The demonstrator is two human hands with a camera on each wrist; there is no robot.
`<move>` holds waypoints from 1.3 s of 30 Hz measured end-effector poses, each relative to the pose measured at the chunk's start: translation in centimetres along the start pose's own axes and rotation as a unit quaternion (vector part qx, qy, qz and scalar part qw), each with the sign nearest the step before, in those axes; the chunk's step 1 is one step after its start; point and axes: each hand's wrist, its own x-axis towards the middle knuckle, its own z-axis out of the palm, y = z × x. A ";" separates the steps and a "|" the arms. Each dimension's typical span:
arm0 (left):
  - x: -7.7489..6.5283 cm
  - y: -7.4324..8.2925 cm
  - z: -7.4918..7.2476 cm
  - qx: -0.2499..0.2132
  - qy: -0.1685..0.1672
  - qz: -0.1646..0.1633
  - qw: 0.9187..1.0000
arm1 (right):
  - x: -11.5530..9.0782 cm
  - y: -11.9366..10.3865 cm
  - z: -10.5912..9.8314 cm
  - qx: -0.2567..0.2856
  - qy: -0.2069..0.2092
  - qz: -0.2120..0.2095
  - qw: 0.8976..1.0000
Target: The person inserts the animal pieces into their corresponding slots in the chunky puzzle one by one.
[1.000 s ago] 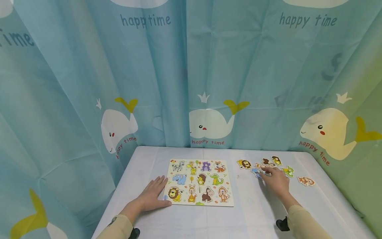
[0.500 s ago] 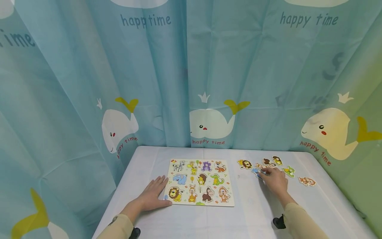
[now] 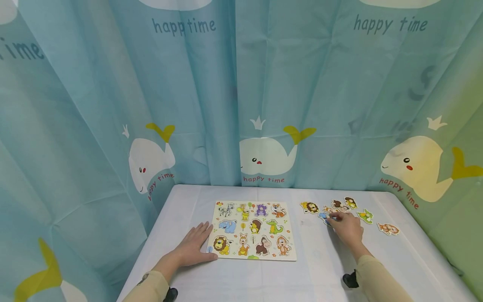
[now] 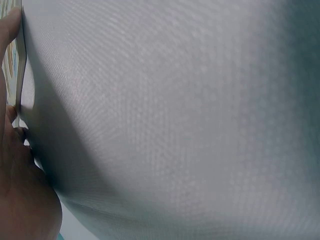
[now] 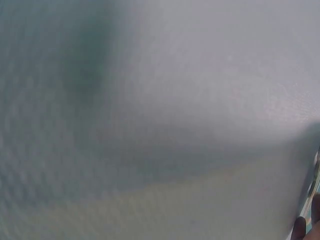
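Note:
My left hand (image 3: 194,245) rests with spread fingers along the left side of a pale puzzle board (image 3: 284,259) of animal pictures. In the left wrist view, the fingers (image 4: 11,27) touch the board's edge (image 4: 21,65). To the right of the board, my right hand (image 3: 349,230) pinches a blue elephant puzzle piece (image 3: 323,217) between thumb and fingertips, low over the table and partly covering it. Only a sliver of the right fingers (image 5: 299,230) shows in the right wrist view.
Around the right hand lie loose pieces: a lion (image 3: 309,207), a gorilla (image 3: 341,205), a hedgehog (image 3: 351,202), a crocodile (image 3: 365,216) and a monkey (image 3: 388,229). They sit on a white table (image 3: 279,281). A whale-print curtain (image 3: 211,84) hangs behind it.
The right wrist and forearm have shifted slightly left, while the fingertips stay at the elephant piece. The left hand and the board have not visibly moved.

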 end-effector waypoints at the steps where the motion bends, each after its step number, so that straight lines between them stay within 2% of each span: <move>1: 0.0 0.0 0.0 0.000 0.000 -0.001 1.000 | 0.0 0.0 0.1 0.000 0.001 0.003 1.000; 10: -0.1 0.2 -0.1 0.001 0.000 -0.001 1.000 | 0.2 -0.1 0.4 0.004 0.010 0.017 1.000; 39: -0.2 0.3 -0.2 0.001 0.002 0.000 1.000 | 0.4 -0.5 0.6 -0.007 0.026 0.022 0.999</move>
